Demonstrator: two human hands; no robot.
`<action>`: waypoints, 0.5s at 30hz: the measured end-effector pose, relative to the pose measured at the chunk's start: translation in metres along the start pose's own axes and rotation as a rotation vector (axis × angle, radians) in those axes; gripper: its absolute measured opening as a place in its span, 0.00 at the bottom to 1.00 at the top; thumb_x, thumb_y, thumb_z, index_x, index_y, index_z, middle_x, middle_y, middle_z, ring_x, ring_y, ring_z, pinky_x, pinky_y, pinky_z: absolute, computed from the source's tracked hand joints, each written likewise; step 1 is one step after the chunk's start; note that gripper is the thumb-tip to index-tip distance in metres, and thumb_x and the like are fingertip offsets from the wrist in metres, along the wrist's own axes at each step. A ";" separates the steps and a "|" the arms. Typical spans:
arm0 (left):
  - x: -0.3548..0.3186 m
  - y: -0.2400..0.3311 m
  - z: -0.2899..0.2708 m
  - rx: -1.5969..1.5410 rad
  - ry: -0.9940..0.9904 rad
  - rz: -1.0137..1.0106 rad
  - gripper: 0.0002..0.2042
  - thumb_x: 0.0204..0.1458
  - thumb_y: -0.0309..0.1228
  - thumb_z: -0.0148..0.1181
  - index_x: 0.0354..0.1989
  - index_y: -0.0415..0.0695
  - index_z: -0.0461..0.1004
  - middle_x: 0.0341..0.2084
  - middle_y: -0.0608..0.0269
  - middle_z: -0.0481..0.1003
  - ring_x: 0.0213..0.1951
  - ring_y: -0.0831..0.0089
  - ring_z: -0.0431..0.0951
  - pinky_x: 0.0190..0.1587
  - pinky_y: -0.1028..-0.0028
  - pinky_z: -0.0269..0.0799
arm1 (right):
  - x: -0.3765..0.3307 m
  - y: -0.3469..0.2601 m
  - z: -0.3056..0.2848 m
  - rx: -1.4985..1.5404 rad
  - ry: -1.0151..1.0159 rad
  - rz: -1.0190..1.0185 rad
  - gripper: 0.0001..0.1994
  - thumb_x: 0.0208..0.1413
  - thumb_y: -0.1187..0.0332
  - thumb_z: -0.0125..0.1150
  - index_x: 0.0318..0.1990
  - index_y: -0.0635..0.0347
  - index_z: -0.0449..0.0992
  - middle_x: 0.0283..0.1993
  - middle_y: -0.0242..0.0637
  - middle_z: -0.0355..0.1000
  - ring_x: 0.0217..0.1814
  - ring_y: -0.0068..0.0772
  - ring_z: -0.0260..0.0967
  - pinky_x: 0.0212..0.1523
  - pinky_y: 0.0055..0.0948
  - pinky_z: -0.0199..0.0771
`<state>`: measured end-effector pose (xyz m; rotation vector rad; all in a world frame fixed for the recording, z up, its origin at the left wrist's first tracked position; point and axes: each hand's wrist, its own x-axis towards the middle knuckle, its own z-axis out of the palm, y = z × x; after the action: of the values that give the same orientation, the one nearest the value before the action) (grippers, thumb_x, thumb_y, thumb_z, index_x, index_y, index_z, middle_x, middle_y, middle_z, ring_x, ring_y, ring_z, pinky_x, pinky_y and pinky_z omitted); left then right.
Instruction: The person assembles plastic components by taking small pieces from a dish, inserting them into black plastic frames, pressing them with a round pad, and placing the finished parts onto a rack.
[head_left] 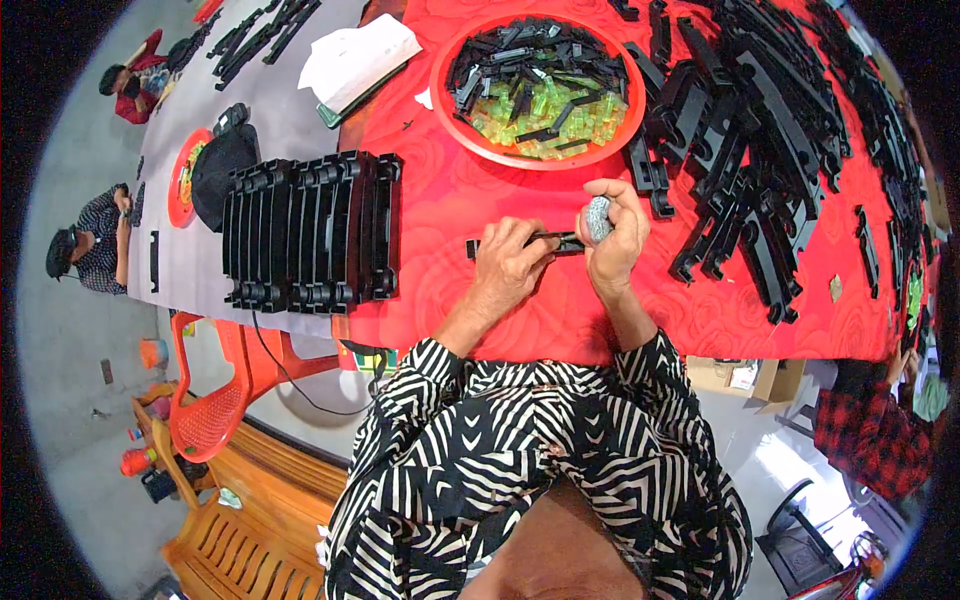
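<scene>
My left hand is closed on a slim black plastic strip, pressing it to the red cloth in front of me. Its left end sticks out past my fingers. Close beside it, my right hand is wrapped round a grey speckled, rounded object, held over the strip's right end. What lies under that object is hidden by my fingers. Beyond both hands stands a round red basin of small black parts and yellow-green clear pieces.
Black plastic strips lie in a loose heap at the right. To the left, similar strips are stacked in a neat block. White paper lies behind it. A red plastic chair and a wooden bench stand at lower left. Other people sit nearby.
</scene>
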<state>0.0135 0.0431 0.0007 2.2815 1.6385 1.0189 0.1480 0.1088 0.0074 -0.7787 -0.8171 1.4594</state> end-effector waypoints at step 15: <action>-0.002 -0.003 0.003 0.029 -0.004 0.022 0.11 0.36 0.27 0.64 0.30 0.44 0.73 0.33 0.65 0.71 0.35 0.64 0.68 0.33 0.66 0.60 | -0.002 0.001 0.005 0.000 -0.040 -0.004 0.15 0.50 0.70 0.34 0.36 0.70 0.67 0.15 0.32 0.57 0.10 0.21 0.49 0.13 0.23 0.51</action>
<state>0.0126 0.0432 -0.0042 2.3240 1.6409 1.0009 0.1438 0.1064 0.0091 -0.7495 -0.8485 1.4754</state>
